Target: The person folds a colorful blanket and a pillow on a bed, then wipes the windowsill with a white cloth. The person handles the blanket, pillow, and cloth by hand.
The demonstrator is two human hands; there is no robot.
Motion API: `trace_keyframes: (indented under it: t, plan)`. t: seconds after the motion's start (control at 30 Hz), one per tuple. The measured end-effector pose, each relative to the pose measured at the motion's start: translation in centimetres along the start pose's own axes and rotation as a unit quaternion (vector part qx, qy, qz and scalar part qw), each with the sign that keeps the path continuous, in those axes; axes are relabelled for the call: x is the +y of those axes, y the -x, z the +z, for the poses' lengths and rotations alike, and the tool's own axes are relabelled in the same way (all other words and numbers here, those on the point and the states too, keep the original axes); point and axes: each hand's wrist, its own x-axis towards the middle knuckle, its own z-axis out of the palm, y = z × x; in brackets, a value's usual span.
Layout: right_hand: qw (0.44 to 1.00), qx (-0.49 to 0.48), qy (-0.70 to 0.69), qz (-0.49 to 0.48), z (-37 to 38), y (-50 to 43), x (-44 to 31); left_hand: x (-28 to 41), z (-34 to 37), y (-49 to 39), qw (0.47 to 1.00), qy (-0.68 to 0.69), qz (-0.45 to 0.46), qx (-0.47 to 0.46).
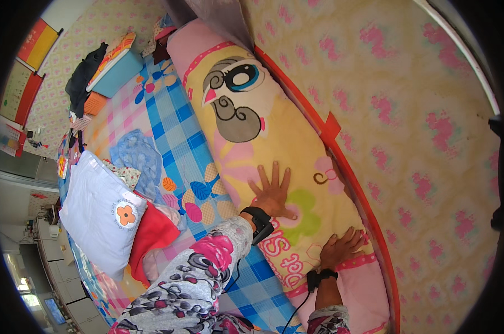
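Observation:
A long folded yellow and pink blanket with a cartoon animal print lies along the wall side of the bed. My left hand rests palm down on its middle, fingers spread, near a green flower print. Lower and to the right, my right hand lies on the blanket near its pink end band, also palm down and holding nothing. Each wrist wears a black strapped device, with a cable by each. Beneath the blanket spreads a blue checked bed sheet with leaf prints.
A red edge board runs between the blanket and the patterned wall. Left on the bed are a pale blue pillow, red cloth and a crumpled blue cloth. Farther off stands a blue bin holding fabric.

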Motion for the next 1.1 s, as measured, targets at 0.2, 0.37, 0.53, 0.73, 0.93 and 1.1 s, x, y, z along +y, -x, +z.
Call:
trace_keyframes:
  t: [0.2, 0.37, 0.53, 0.73, 0.93, 1.1]
  plan:
    - [1.0, 0.001, -0.022, -0.001, -0.3, -0.3, 0.3, 0.4, 1.0, -1.2, 1.0, -0.009, -0.024, -0.011]
    - [0.998, -0.006, -0.055, 0.007, -0.4, -0.3, 0.4, 0.8, 1.4, -2.0, 0.998, -0.034, -0.054, -0.014]
    - [0.997, -0.034, -0.061, 0.017, -1.0, -0.5, 0.4, 0.8, 1.8, -2.4, 0.995, -0.074, -0.058, -0.025]
    - [0.996, -0.058, -0.073, 0.01, -1.9, -0.1, 0.9, 0.0, 3.0, -3.4, 0.996, -0.082, -0.046, -0.002]
    - [0.93, 0.034, -0.366, -0.028, -18.3, -0.5, 7.1, 0.2, 2.9, -3.5, 0.995, -0.071, -0.063, -0.009]
    - [0.918, 0.363, -0.047, -0.153, -38.0, -6.4, 13.2, 1.1, 1.9, -2.9, 0.994, -0.076, -0.073, -0.033]
